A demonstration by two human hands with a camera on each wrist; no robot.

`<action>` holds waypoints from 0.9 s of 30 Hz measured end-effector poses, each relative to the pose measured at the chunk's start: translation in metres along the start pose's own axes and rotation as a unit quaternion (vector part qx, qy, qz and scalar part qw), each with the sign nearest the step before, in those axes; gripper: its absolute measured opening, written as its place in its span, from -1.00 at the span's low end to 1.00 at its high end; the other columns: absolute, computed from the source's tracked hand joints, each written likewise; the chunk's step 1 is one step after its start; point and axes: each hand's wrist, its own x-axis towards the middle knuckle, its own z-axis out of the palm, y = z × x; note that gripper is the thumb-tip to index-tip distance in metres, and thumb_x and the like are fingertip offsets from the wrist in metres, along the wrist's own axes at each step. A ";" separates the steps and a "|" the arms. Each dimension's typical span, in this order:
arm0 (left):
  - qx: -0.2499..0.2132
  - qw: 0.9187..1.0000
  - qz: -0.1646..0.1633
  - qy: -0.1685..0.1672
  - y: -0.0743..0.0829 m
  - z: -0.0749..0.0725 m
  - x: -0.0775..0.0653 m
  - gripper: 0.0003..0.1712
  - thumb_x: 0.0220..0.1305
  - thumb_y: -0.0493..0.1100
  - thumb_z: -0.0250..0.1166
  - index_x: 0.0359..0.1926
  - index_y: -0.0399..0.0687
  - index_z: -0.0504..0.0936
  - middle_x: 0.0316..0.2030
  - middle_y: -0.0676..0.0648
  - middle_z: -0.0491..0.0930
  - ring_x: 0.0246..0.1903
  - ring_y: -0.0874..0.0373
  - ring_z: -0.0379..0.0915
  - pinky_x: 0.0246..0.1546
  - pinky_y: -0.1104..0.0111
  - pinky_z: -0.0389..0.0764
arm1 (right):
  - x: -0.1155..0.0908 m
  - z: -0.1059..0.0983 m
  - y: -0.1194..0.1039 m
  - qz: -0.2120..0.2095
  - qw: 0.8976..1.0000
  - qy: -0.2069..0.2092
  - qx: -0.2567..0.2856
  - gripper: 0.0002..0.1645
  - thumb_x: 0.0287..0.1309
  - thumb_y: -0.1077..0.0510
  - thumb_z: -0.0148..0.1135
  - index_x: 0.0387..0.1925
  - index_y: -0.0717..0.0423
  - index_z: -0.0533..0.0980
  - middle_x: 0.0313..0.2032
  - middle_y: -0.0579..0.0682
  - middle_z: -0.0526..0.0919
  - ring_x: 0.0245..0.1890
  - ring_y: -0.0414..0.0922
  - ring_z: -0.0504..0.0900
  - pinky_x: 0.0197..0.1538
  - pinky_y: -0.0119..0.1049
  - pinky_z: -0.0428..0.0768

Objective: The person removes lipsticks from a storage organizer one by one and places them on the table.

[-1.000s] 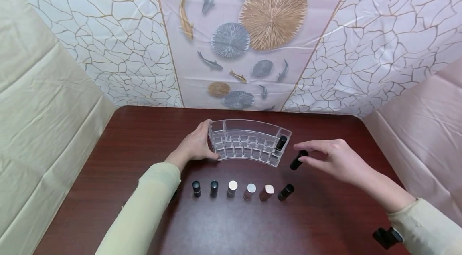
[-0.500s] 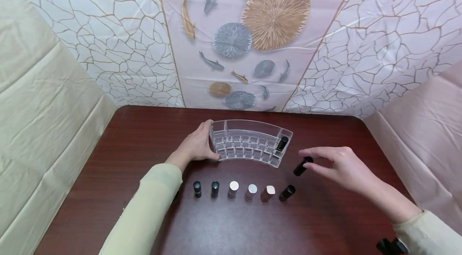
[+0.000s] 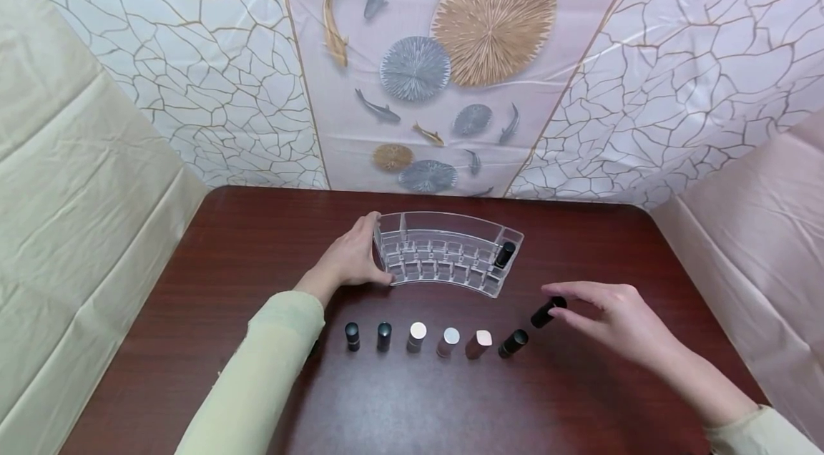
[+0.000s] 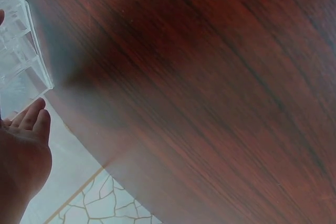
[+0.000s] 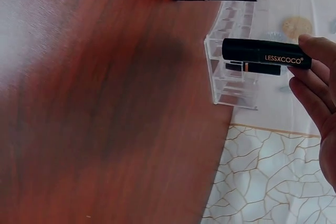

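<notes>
A clear, curved lipstick organizer (image 3: 445, 221) stands toward the back of the table. At its left end my left hand (image 3: 350, 258) grips it, thumb at the front corner and fingers at the back one. One black lipstick (image 3: 505, 255) stands in a slot at the organizer's right end. Between thumb and fingers, my right hand (image 3: 621, 315) pinches a second black lipstick (image 5: 265, 53), tilted in the head view and with gold lettering in the right wrist view. Just left of that held tube, another black lipstick (image 3: 513, 343) stands at the right end of a row.
Along the row to the left are a pink square-capped lipstick (image 3: 480, 342), a grey-capped one (image 3: 448, 342), a cream-capped one (image 3: 416, 335) and two small black tubes (image 3: 384, 335). A patterned cloth (image 3: 412, 140) hangs behind the dark wooden table (image 3: 412, 405).
My right hand has moved to the right and toward me, carrying the black lipstick away from the organizer to beside the row's right end. My left hand has stayed on the organizer.
</notes>
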 end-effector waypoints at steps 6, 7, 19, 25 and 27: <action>-0.001 1.000 0.001 0.000 0.000 0.000 -0.001 0.51 -0.17 0.18 0.72 0.65 -0.17 0.02 0.48 -0.27 0.31 0.35 -0.21 0.46 0.36 -0.04 0.52 | -0.015 0.008 0.000 -0.003 1.000 0.007 0.015 -0.68 0.25 0.07 0.56 0.03 0.00 0.78 -0.12 -0.20 0.85 -0.13 -0.39 0.78 -0.03 -0.63 0.62; -0.002 1.000 0.001 0.001 0.000 0.000 -0.001 0.50 -0.17 0.18 0.72 0.65 -0.17 0.02 0.48 -0.26 0.31 0.34 -0.22 0.46 0.36 -0.04 0.52 | -0.017 0.010 -0.001 -0.003 1.000 0.009 0.017 -0.68 0.37 -0.05 0.47 0.03 0.00 0.78 -0.11 -0.19 0.85 -0.13 -0.40 0.78 -0.02 -0.63 0.62; -0.012 1.000 0.006 0.005 -0.002 0.002 -0.001 0.49 -0.18 0.17 0.72 0.64 -0.17 0.03 0.48 -0.26 0.31 0.31 -0.24 0.49 0.34 -0.06 0.54 | -0.034 0.024 -0.006 0.009 0.999 0.023 0.025 -0.43 0.55 -0.31 0.11 0.00 0.01 0.78 -0.12 -0.18 0.85 -0.08 -0.49 0.73 -0.01 -0.66 0.60; -0.018 1.000 0.009 0.011 -0.003 0.003 0.000 0.49 -0.20 0.15 0.72 0.63 -0.18 0.05 0.48 -0.26 0.31 0.30 -0.24 0.49 0.33 -0.06 0.54 | -0.039 0.027 -0.006 0.009 0.999 0.025 0.028 -0.66 0.44 -0.11 0.40 0.01 0.02 0.78 -0.13 -0.14 0.85 -0.08 -0.49 0.73 0.00 -0.67 0.59; -0.020 1.000 0.009 0.011 -0.004 0.003 0.000 0.49 -0.20 0.15 0.72 0.64 -0.17 0.05 0.48 -0.25 0.31 0.30 -0.24 0.49 0.34 -0.05 0.54 | -0.040 0.029 -0.006 0.008 0.999 0.025 0.029 -0.71 0.35 -0.01 0.49 0.01 0.03 0.78 -0.13 -0.13 0.85 -0.08 -0.49 0.73 0.00 -0.68 0.59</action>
